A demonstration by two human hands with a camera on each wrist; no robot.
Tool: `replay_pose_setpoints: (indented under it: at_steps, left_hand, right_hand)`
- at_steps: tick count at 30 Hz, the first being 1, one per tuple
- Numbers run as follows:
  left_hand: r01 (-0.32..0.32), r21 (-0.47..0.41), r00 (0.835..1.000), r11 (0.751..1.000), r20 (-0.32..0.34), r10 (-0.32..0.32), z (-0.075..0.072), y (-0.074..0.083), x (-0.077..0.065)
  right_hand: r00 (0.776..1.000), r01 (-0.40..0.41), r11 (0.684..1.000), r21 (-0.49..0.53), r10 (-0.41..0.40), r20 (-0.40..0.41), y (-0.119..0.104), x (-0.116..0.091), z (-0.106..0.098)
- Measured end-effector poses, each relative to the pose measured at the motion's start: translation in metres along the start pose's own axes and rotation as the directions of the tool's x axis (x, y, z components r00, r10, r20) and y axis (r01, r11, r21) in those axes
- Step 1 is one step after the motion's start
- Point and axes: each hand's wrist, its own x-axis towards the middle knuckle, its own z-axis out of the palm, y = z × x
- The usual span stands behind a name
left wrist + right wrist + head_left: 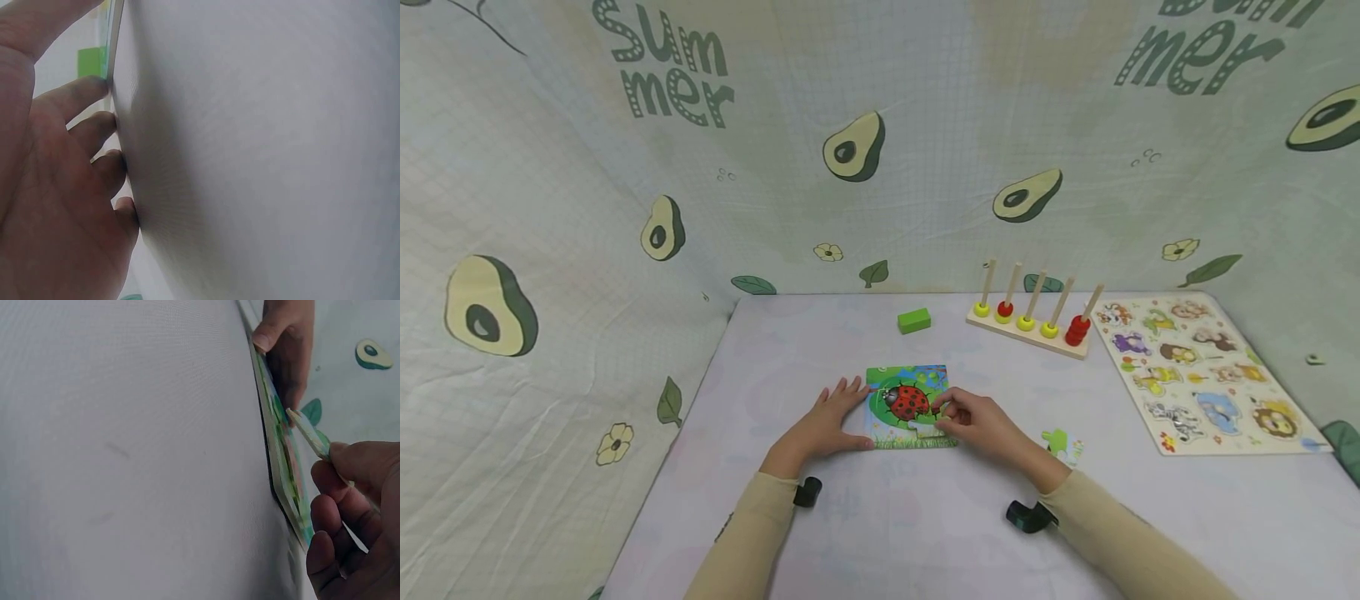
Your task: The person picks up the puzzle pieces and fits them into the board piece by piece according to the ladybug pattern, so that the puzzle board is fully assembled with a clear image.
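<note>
A ladybug jigsaw puzzle [887, 442] lies flat on the table in the head view, with a gap near its lower right. My left hand [837, 423] rests at its left side, fingers spread, thumb and index touching the edge. Over the puzzle's right side, my right hand [977, 423] pinches a puzzle piece [310, 435] between thumb and index finger. In the right wrist view that piece is tilted, raised above the puzzle. Another loose piece [1057, 442], green and white, lies on the table near my right forearm.
A green block [913, 321] sits behind the puzzle. Back right stands a peg stacker [1026, 333] with yellow and red beads. Beside it lies an animal puzzle board [1172, 392]. Printed fabric [940, 233] hangs behind the table [895, 525].
</note>
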Motion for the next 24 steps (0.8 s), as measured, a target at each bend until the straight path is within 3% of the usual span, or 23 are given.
replay_pose_setpoints:
  at_steps: [11,24]
  left_hand:
    - [0.001,0.006,1.000,1.000,0.003,-0.001,0.000,-0.002,0.001]
    - [0.002,0.000,1.000,1.000,-0.002,-0.002,0.000,0.000,0.001]
  right_hand:
    - [0.999,0.032,0.998,-0.062,-0.031,0.006,-0.007,0.010,0.017]
    - [0.999,-0.009,0.981,-0.196,0.003,-0.033,-0.010,0.018,0.029]
